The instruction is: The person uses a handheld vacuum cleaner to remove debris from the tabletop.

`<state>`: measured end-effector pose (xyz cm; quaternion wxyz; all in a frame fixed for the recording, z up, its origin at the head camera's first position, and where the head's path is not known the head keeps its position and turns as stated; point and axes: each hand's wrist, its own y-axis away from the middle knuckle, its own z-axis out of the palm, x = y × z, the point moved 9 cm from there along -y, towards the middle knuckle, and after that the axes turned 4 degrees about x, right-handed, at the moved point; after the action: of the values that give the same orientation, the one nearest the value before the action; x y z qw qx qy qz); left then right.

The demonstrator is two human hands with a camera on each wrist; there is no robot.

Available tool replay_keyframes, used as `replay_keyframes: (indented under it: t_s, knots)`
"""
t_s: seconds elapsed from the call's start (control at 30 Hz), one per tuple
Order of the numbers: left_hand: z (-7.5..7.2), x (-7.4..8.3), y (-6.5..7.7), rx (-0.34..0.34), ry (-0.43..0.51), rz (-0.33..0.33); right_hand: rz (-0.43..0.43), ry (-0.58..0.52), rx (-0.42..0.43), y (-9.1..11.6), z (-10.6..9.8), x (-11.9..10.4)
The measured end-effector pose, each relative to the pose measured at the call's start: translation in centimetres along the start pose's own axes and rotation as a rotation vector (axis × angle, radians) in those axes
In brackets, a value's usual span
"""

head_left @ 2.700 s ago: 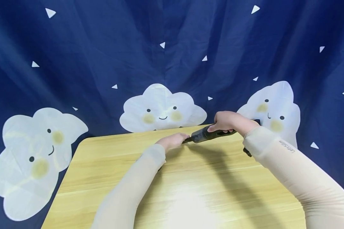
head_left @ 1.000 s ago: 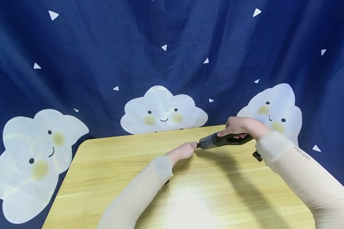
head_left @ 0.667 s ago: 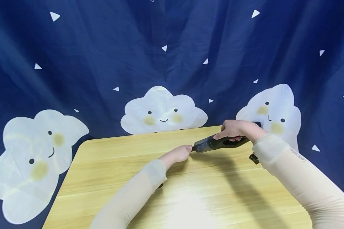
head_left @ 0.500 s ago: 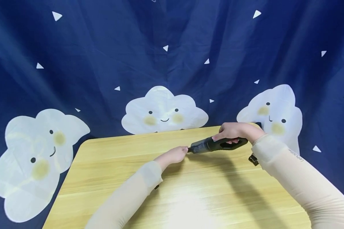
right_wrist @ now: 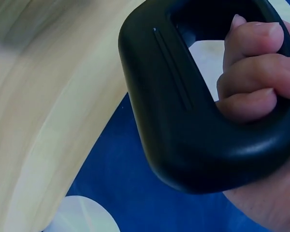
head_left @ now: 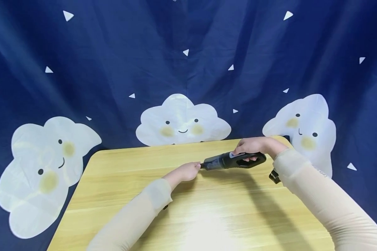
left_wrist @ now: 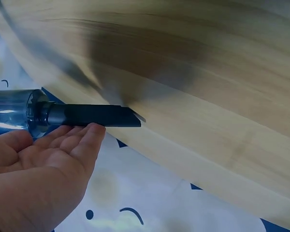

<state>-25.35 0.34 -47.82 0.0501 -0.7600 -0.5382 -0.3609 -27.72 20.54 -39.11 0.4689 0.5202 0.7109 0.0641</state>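
Observation:
A black handheld vacuum cleaner (head_left: 226,161) with a smoky clear front chamber (left_wrist: 12,108) is held above the wooden table, its narrow nozzle (left_wrist: 99,115) pointing left. My right hand (head_left: 252,144) grips it by the loop handle (right_wrist: 159,92); several fingers (right_wrist: 253,72) curl through the opening in the right wrist view. My left hand (head_left: 186,171) is at the nozzle end. In the left wrist view its palm faces the camera, with loosely extended fingertips (left_wrist: 94,129) against the nozzle's edge. The slanted nozzle tip sticks out past those fingers.
The pale wooden table (head_left: 119,195) has rounded far corners and lies under both arms, with their shadows on it. Right behind its far edge hangs a dark blue curtain (head_left: 113,52) printed with smiling white clouds and small white triangles.
Over the last second both hands and the vacuum cleaner have shifted left and slightly closer to me, after a move to the right before that. The hands keep their places on it.

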Motion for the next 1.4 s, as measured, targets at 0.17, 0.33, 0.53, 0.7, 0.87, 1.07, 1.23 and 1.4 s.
replay_keyframes:
  t_s: [0.17, 0.33, 0.53, 0.7, 0.87, 1.07, 1.23, 1.4]
  knots:
    - [-0.3, -0.7, 0.4, -0.003, -0.03, -0.009, 0.0, -0.058, -0.03, -0.5, 0.6, 0.2]
    - [-0.5, -1.0, 0.6, 0.005, -0.058, -0.013, 0.007, -0.119, -0.046, -1.4, 0.9, 0.3]
    - [-0.6, -0.8, 0.8, 0.016, -0.08, -0.006, 0.026, -0.109, -0.035, -1.7, 0.8, 0.3]
    - [-0.5, -0.7, 0.9, 0.033, -0.113, -0.001, 0.023, -0.12, -0.03, -1.7, 0.9, 0.5]
    - [-0.2, -0.6, 0.7, 0.074, -0.183, 0.01, 0.006, -0.113, -0.02, -1.7, 0.8, 0.6]
    - [0.1, -0.6, 0.7, 0.109, -0.319, 0.013, -0.012, -0.09, -0.006, -2.1, 0.9, 0.6]
    - [0.0, -1.0, 0.9, 0.145, -0.372, 0.044, -0.025, -0.091, 0.004, -2.6, 1.3, 0.4]
    - [-0.5, -1.8, 1.2, 0.187, -0.283, 0.05, -0.034, -0.119, 0.02, -3.0, 1.7, 0.0]
